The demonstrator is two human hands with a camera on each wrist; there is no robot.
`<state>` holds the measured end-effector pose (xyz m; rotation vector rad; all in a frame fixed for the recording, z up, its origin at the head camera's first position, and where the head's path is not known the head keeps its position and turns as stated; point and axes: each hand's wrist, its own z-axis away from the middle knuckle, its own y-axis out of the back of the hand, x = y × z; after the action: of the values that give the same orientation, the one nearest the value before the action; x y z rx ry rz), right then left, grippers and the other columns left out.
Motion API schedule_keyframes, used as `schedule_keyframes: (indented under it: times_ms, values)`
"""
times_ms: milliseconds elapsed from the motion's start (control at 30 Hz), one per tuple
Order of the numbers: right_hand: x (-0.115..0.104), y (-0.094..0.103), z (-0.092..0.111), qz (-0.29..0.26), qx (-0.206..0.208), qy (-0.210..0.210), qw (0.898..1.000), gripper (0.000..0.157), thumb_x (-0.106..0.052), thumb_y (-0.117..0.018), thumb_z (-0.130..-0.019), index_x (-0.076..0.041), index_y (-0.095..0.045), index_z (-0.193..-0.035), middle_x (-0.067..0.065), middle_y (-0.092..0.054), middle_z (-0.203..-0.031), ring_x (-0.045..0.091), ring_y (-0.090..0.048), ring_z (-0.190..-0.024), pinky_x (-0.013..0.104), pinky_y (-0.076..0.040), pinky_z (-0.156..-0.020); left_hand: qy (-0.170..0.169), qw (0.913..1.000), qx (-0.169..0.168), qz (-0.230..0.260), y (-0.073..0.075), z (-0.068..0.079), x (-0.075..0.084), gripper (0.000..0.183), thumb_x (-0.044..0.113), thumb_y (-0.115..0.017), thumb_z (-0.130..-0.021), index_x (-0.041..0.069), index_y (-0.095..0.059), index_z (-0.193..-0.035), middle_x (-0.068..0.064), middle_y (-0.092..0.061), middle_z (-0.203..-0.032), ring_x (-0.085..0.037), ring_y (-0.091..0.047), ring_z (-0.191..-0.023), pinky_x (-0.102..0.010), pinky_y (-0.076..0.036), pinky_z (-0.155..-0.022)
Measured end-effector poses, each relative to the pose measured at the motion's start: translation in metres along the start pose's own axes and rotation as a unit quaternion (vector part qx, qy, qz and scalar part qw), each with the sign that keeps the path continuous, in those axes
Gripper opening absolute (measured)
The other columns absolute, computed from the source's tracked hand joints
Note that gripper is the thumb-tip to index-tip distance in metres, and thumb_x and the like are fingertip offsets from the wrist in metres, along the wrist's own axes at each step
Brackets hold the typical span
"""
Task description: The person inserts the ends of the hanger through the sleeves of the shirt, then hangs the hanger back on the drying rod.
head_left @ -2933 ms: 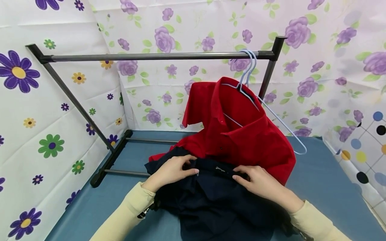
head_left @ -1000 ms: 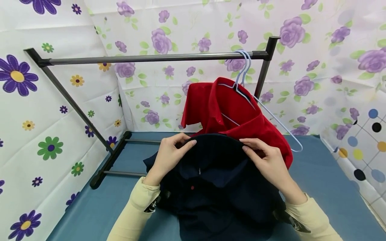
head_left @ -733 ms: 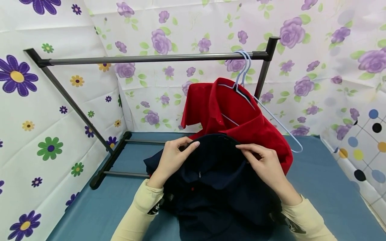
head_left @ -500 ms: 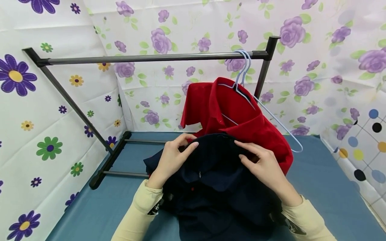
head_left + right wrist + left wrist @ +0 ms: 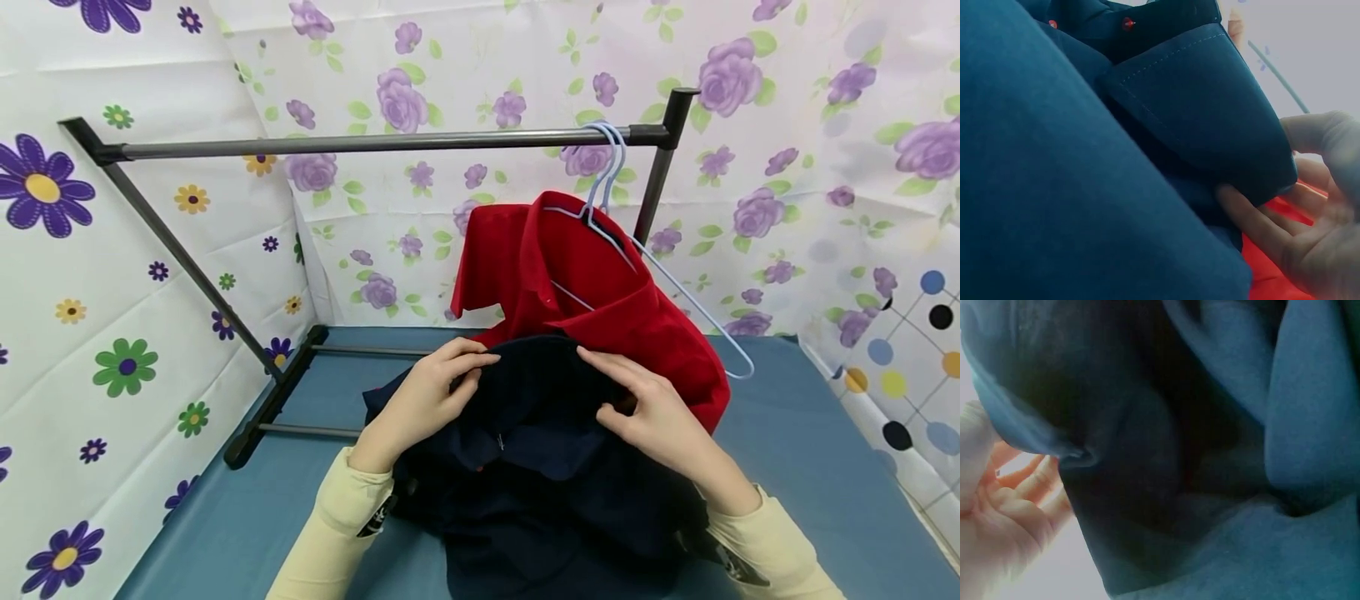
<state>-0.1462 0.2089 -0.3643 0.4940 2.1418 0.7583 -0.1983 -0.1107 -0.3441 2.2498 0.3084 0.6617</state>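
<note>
A navy shirt [image 5: 540,517] with red buttons lies bunched in front of me, its collar [image 5: 547,348] raised toward the red shirt. My left hand [image 5: 431,392] holds the collar's left side, fingers bent at its edge. In the left wrist view, navy cloth covers part of the left hand [image 5: 1019,512]. Across the neckline, my right hand [image 5: 656,408] touches the collar with extended fingers, thumb spread apart from them. The right wrist view shows the stitched collar flap [image 5: 1204,100] beside the right hand [image 5: 1310,219], one finger under it.
The red shirt [image 5: 600,333] hangs just behind on a light-blue hanger [image 5: 693,292], hooked on the rack's bar [image 5: 375,146] near its right post. A second hanger hook is beside it. The rack's base [image 5: 277,396] stands on the blue tabletop [image 5: 817,467].
Both hands have moved up from the flat neckline, raising the collar. Lately the right thumb has parted from its fingers, and the left fingers have shifted slightly along the collar. The red shirt stays in place.
</note>
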Motion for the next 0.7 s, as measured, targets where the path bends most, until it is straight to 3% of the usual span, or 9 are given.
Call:
schedule_keyframes:
  times_ms: [267, 367, 500, 567, 700]
  values:
    - [-0.0019, 0.0041, 0.0018, -0.015, -0.093, -0.033, 0.995, 0.087, 0.008, -0.064, -0.084, -0.028, -0.035, -0.158, 0.002, -0.040, -0.155, 0.021, -0.046, -0.113, 0.027, -0.046, -0.059, 0.049, 0.9969, -0.061, 0.003, 0.0066, 0.0020, 0.0008, 0.063, -0.010, -0.060, -0.088, 0.004, -0.048, -0.149, -0.012, -0.041, -0.148, -0.021, -0.050, -0.098, -0.030, -0.042, -0.069]
    - [-0.0019, 0.0051, 0.0020, -0.016, -0.106, -0.030, 0.994, 0.087, 0.010, -0.061, -0.084, -0.028, -0.036, -0.157, -0.001, -0.037, -0.157, 0.019, -0.048, -0.108, 0.025, -0.044, -0.055, 0.067, 0.9956, -0.064, 0.018, 0.0087, 0.0030, 0.0002, 0.070, -0.012, -0.059, -0.087, 0.006, -0.042, -0.153, -0.012, -0.035, -0.152, -0.015, -0.049, -0.084, -0.030, -0.040, -0.066]
    - [-0.0033, 0.0062, 0.0016, -0.008, -0.098, -0.012, 0.995, 0.082, 0.012, -0.059, -0.085, -0.024, -0.040, -0.156, -0.003, -0.033, -0.160, 0.015, -0.052, -0.099, 0.023, -0.042, -0.051, 0.083, 0.9937, -0.065, 0.040, 0.0100, 0.0041, 0.0001, 0.076, -0.013, -0.058, -0.088, 0.009, -0.034, -0.157, -0.011, -0.027, -0.156, -0.006, -0.032, -0.058, -0.028, -0.036, -0.059]
    - [-0.0043, 0.0067, 0.0008, -0.002, -0.097, -0.009, 0.995, 0.081, 0.012, -0.059, -0.085, -0.021, -0.040, -0.156, -0.002, -0.031, -0.160, 0.015, -0.054, -0.093, 0.023, -0.041, -0.051, 0.086, 0.9928, -0.066, 0.051, 0.0100, 0.0038, 0.0006, 0.078, -0.013, -0.057, -0.088, 0.011, -0.032, -0.158, -0.010, -0.024, -0.158, -0.004, -0.027, -0.055, -0.027, -0.036, -0.058]
    - [-0.0045, 0.0059, -0.0002, 0.017, -0.092, -0.012, 0.996, 0.080, 0.011, -0.059, -0.085, -0.018, -0.038, -0.157, 0.005, -0.036, -0.157, 0.019, -0.055, -0.099, 0.024, -0.043, -0.057, 0.082, 0.9925, -0.062, 0.065, 0.0081, 0.0021, 0.0015, 0.077, -0.010, -0.057, -0.090, 0.011, -0.032, -0.159, -0.009, -0.024, -0.158, -0.005, -0.028, -0.054, -0.027, -0.036, -0.057]
